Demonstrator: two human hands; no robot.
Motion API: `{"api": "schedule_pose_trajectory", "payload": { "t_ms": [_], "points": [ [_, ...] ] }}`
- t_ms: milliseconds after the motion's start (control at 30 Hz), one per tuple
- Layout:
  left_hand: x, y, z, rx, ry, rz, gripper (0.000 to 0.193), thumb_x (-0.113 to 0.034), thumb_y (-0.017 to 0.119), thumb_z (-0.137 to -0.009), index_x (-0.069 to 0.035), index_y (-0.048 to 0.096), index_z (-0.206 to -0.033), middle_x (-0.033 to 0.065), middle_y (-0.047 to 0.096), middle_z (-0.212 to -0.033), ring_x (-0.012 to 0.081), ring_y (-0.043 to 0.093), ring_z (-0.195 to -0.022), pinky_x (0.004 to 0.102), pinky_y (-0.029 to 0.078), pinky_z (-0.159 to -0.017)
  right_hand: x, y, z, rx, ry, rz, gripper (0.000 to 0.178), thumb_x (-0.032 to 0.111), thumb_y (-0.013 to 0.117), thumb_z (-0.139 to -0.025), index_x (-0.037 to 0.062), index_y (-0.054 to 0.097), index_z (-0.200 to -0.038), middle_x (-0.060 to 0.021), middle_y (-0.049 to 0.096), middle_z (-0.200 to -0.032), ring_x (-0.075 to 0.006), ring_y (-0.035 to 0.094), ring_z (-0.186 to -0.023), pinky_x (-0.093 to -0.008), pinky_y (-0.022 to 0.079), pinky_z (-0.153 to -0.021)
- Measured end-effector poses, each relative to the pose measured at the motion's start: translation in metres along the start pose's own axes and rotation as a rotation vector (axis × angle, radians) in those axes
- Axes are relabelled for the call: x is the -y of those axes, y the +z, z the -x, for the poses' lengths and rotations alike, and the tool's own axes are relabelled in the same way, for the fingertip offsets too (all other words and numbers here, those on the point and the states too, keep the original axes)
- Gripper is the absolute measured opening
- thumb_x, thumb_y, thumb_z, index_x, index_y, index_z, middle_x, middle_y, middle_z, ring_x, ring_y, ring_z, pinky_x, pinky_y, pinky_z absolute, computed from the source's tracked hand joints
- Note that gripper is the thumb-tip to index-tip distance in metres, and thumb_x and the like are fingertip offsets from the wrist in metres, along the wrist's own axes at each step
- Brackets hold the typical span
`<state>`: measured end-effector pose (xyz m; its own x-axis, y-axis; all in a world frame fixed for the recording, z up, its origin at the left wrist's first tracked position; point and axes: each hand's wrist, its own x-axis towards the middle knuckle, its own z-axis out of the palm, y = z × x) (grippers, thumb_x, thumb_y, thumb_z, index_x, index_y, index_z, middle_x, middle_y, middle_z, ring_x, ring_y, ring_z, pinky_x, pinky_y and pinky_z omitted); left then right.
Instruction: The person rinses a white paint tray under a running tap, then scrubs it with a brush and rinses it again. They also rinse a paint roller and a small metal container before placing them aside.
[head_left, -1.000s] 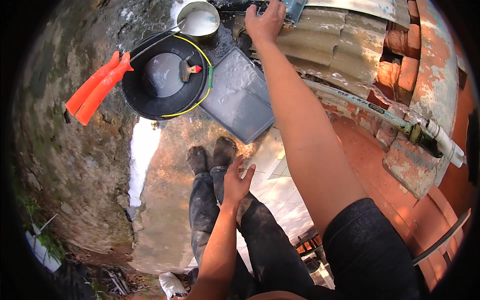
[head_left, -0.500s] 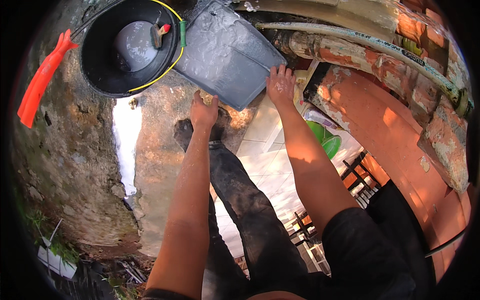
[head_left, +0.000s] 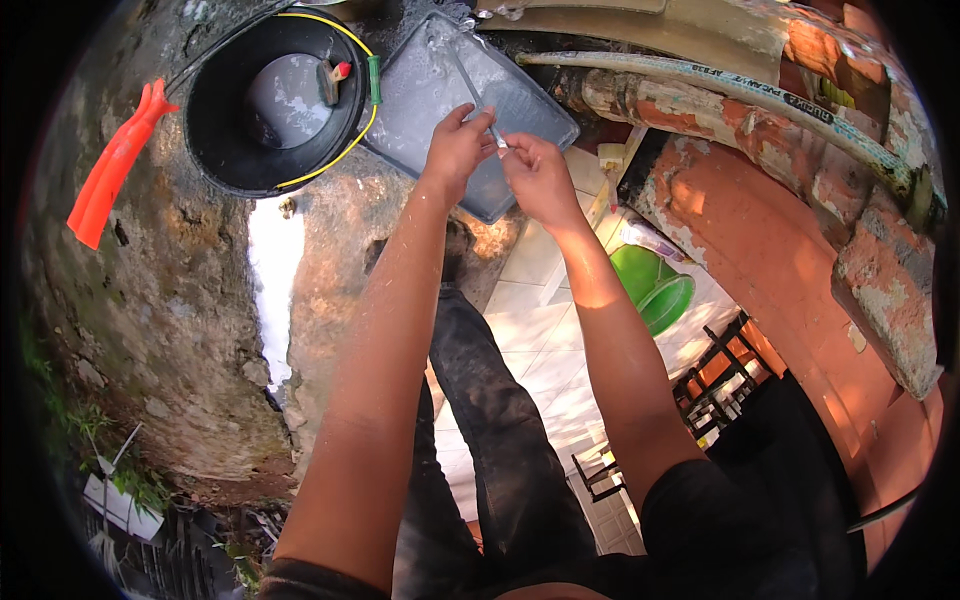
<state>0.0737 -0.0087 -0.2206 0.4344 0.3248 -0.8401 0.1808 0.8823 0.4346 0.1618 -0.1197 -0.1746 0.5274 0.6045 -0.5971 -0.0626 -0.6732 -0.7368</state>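
My left hand [head_left: 458, 155] and my right hand [head_left: 540, 180] come together over a dark grey paint tray [head_left: 488, 208]. Between them is a thin grey rod [head_left: 465, 75] that slants over the tray. The right fingers pinch its near, pale end, and the left fingers close around it just beside them. Whitish-grey liquid coats the tray's far part. Left of the tray stands a black bucket [head_left: 215, 125] with a yellow wire handle and green grip. Inside are pale liquid and a brush [head_left: 328, 82] with a red tip.
A bright orange two-part thing [head_left: 120, 165] lies left of the bucket. A pale pipe [head_left: 680, 70] runs along broken brickwork at the upper right. Below my right arm are green containers [head_left: 645, 285] and a dark rack [head_left: 715, 370]. A white strip [head_left: 270, 290] marks the rough wall top.
My right hand has left the tray's right corner and my left hand has moved up and right. Both now hold the thin rod over the tray. The view has shifted slightly.
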Motion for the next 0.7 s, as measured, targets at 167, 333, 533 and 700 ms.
{"api": "schedule_pose_trajectory", "payload": {
  "t_ms": [167,333,533,700],
  "points": [
    [-0.072,0.036,-0.037,0.262,0.062,0.207,0.033,-0.013,0.054,-0.11,0.01,0.057,-0.133,0.0154,0.072,-0.112,0.0196,0.072,-0.086,0.0267,0.061,-0.074,0.051,0.02,-0.009,-0.205,-0.008,-0.186,0.014,0.009,0.065,-0.099,-0.0046,0.07,-0.101,-0.0014,0.058,-0.063,-0.0064,0.048,-0.056,-0.031,0.04,-0.055],
    [-0.112,0.051,-0.066,0.133,0.123,0.21,0.019,-0.008,0.055,-0.107,0.005,0.068,-0.111,0.0068,0.069,-0.083,0.0141,0.063,-0.067,0.0243,0.054,-0.058,0.103,0.019,-0.008,-0.251,0.048,-0.527,0.016,0.011,0.065,-0.101,-0.0039,0.07,-0.098,0.0036,0.059,-0.066,-0.0036,0.045,-0.058,-0.0279,0.036,-0.055],
    [-0.136,0.066,-0.089,-0.001,0.04,0.332,0.01,-0.012,0.055,-0.107,-0.007,0.064,-0.106,0.0064,0.069,-0.088,0.0144,0.057,-0.061,0.0287,0.046,-0.047,0.133,0.012,0.048,-0.315,0.056,-0.262,0.015,0.01,0.065,-0.102,-0.0016,0.073,-0.108,0.0052,0.06,-0.074,-0.0012,0.049,-0.063,-0.0217,0.041,-0.058],
    [-0.136,0.087,-0.041,0.231,0.032,0.539,0.018,-0.009,0.051,-0.108,0.002,0.06,-0.119,0.0036,0.061,-0.086,0.0117,0.055,-0.065,0.0245,0.044,-0.05,0.122,-0.007,0.051,-0.336,-0.065,-0.151,0.014,0.003,0.063,-0.1,-0.0071,0.068,-0.108,0.004,0.058,-0.068,-0.0019,0.046,-0.059,-0.0233,0.034,-0.054]
  ]
}}
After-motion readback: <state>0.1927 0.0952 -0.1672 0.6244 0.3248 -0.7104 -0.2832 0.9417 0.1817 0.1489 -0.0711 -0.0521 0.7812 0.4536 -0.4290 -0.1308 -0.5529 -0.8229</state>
